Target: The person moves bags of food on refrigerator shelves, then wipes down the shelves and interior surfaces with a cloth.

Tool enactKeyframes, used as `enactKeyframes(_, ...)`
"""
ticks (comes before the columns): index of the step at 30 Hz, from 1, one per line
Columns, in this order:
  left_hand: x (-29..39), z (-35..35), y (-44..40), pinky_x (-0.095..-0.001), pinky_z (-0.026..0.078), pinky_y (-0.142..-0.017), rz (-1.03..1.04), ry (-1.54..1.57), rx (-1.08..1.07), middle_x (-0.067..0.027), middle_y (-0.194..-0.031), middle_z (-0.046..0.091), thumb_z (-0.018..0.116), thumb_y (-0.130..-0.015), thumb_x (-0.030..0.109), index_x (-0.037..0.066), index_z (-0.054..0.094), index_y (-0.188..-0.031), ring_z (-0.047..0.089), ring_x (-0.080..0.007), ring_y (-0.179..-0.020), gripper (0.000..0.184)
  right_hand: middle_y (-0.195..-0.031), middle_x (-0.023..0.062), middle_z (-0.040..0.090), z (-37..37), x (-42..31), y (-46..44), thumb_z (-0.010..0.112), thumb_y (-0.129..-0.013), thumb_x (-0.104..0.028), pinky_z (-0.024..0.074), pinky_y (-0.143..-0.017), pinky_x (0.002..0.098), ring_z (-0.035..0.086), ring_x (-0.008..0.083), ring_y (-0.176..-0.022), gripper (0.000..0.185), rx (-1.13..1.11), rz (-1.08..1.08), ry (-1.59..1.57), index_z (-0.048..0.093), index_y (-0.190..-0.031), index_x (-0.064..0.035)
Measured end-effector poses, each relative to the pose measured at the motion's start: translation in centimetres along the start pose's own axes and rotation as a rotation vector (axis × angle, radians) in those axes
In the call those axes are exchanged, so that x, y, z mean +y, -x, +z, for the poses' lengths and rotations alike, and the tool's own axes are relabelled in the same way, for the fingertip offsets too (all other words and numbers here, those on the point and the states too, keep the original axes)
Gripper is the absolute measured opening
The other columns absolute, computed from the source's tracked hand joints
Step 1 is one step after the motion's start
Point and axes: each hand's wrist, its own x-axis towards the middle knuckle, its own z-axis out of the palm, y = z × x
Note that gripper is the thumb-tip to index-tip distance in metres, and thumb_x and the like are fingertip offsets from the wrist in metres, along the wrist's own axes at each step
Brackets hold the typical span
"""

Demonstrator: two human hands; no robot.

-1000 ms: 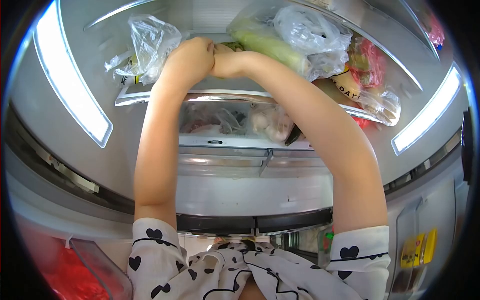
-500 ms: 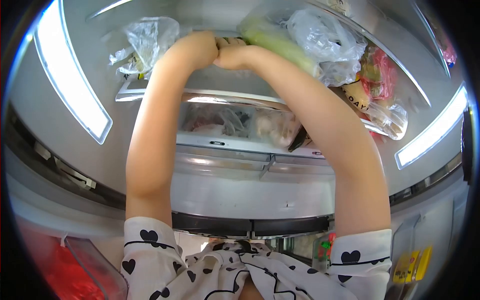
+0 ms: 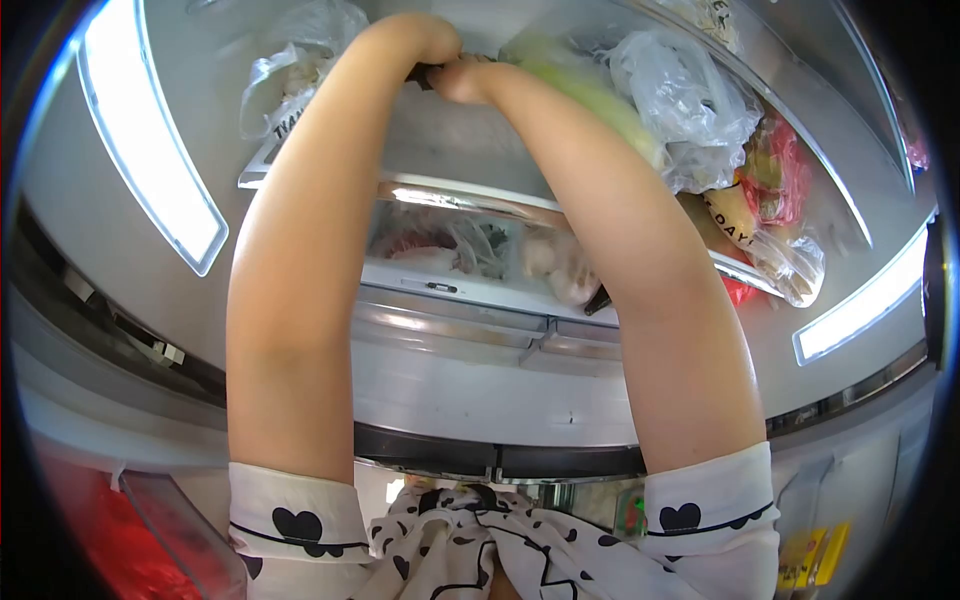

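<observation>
Both my arms reach deep into an open fridge, over its glass shelf [image 3: 455,150]. At the back, my left hand [image 3: 432,40] bends inward at the wrist and meets my right hand [image 3: 463,80]. Their fingers look curled together and are largely hidden behind the hands. A small dark piece [image 3: 421,74] shows between them, too little of it to name. Just right of my right hand lies a pale green, blurred long item in clear plastic [image 3: 590,105]. Left of my left arm rests a clear plastic bag [image 3: 275,85] with dark lettering.
A knotted clear bag [image 3: 685,95], a red net bag [image 3: 780,175] and a lettered package [image 3: 735,215] crowd the shelf's right side. Below, a drawer [image 3: 450,285] holds bagged food. Lit panels [image 3: 150,140] flank the interior. Door bins [image 3: 165,520] stand at both sides.
Both hands have moved farther back and higher in view, still close together. The view has shifted slightly, and the dark piece now shows at the left of my right hand.
</observation>
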Motion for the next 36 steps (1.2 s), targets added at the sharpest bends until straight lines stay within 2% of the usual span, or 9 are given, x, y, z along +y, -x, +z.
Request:
enactKeyframes(1,-0.7,0.6,-1.4,-0.0469,0.046,-0.087,0.033,-0.022,0.056,-0.0181,-0.116,0.064,0.047,-0.086,0.020,0.004,0.066,-0.112,0.060,-0.0337,-0.105,0.036,-0.149,0.0145,0.035,-0.1,0.2,-0.6,0.027,-0.097,-0.044,0.0235,-0.114,0.0453,0.027,0.0341,-0.140,0.053,-0.005,-0.017,0.004,0.048,-0.137,-0.0162)
enactKeyframes(4,-1.7,1.2,-2.1,-0.0505,0.049,-0.077,0.056,-0.035,0.150,-0.0189,-0.107,0.065,0.046,-0.086,0.017,0.001,0.066,-0.109,0.060,-0.0359,-0.099,0.034,-0.157,0.0148,0.018,-0.4,0.6,-1.2,0.031,-0.095,-0.048,0.0152,-0.118,0.0424,0.015,0.0323,-0.145,0.064,-0.074,-0.037,-0.086,0.024,-0.150,-0.0170)
enactKeyframes(7,-1.3,0.7,-0.7,-0.0498,0.049,-0.076,-0.035,0.020,0.137,-0.0207,-0.110,0.064,0.045,-0.087,0.016,-0.002,0.064,-0.110,0.061,-0.0370,-0.098,0.035,-0.155,0.0137,0.023,-0.2,0.5,-2.4,0.036,-0.095,-0.043,0.0217,-0.116,0.0441,0.021,0.0331,-0.143,0.060,-0.062,-0.009,-0.134,0.028,-0.149,-0.0176)
enactKeyframes(12,-1.6,0.8,0.7,-0.0470,0.049,-0.073,-0.017,0.149,0.228,-0.0232,-0.111,0.063,0.043,-0.087,0.016,-0.005,0.063,-0.110,0.063,-0.0359,-0.093,0.037,-0.151,0.0123,0.033,-0.3,-0.5,-4.7,0.041,-0.096,-0.035,0.0341,-0.109,0.0413,0.039,0.0289,-0.134,0.054,-0.088,-0.233,-0.124,0.032,-0.146,-0.0172)
enactKeyframes(15,-1.8,0.3,0.6,-0.0481,0.048,-0.076,-0.013,0.191,0.209,-0.0240,-0.110,0.063,0.042,-0.087,0.017,-0.005,0.063,-0.111,0.062,-0.0374,-0.094,0.038,-0.147,0.0116,0.039,-0.3,-2.7,-4.5,0.038,-0.097,-0.032,0.0377,-0.107,0.0402,0.045,0.0262,-0.129,0.049,-0.069,-0.352,-0.131,0.037,-0.143,-0.0157)
enactKeyframes(18,-2.0,0.2,0.7,-0.0500,0.044,-0.089,0.038,0.275,0.159,-0.0254,-0.120,0.058,0.041,-0.089,0.021,-0.004,0.058,-0.120,0.055,-0.0388,-0.110,0.043,-0.145,0.0115,0.042,-0.4,-4.1,-4.6,0.036,-0.098,-0.032,0.0381,-0.106,0.0400,0.047,0.0254,-0.128,0.048,-0.052,-0.418,-0.137,0.039,-0.142,-0.0148)
enactKeyframes(24,-1.3,0.7,1.0,-0.0508,0.023,-0.111,-0.123,0.698,0.150,-0.0242,-0.151,0.027,0.039,-0.096,0.046,0.000,0.035,-0.143,0.024,-0.0379,-0.140,0.066,-0.144,0.0122,0.043,-0.9,-4.3,-5.2,0.035,-0.098,-0.033,0.0373,-0.107,0.0402,0.046,0.0255,-0.128,0.048,-0.097,-0.369,-0.128,0.039,-0.142,-0.0135)
enactKeyframes(33,-1.6,1.7,-1.2,-0.0501,0.010,-0.115,-0.123,0.912,0.127,-0.0250,-0.154,0.019,0.035,-0.095,0.058,0.000,0.028,-0.146,0.010,-0.0365,-0.145,0.078,-0.143,0.0131,0.045,-1.6,-3.1,-5.6,0.034,-0.098,-0.035,0.0362,-0.107,0.0405,0.046,0.0257,-0.128,0.050,-0.195,-0.193,-0.100,0.040,-0.141,-0.0116)
enactKeyframes(36,-1.6,1.6,-1.6,-0.0504,0.010,-0.115,-0.069,0.721,0.073,-0.0253,-0.154,0.018,0.034,-0.095,0.060,0.000,0.031,-0.145,0.008,-0.0361,-0.146,0.078,-0.142,0.0134,0.045,-1.8,-2.5,-5.3,0.033,-0.098,-0.036,0.0358,-0.108,0.0406,0.046,0.0258,-0.128,0.051,-0.235,-0.124,-0.095,0.040,-0.141,-0.0110)
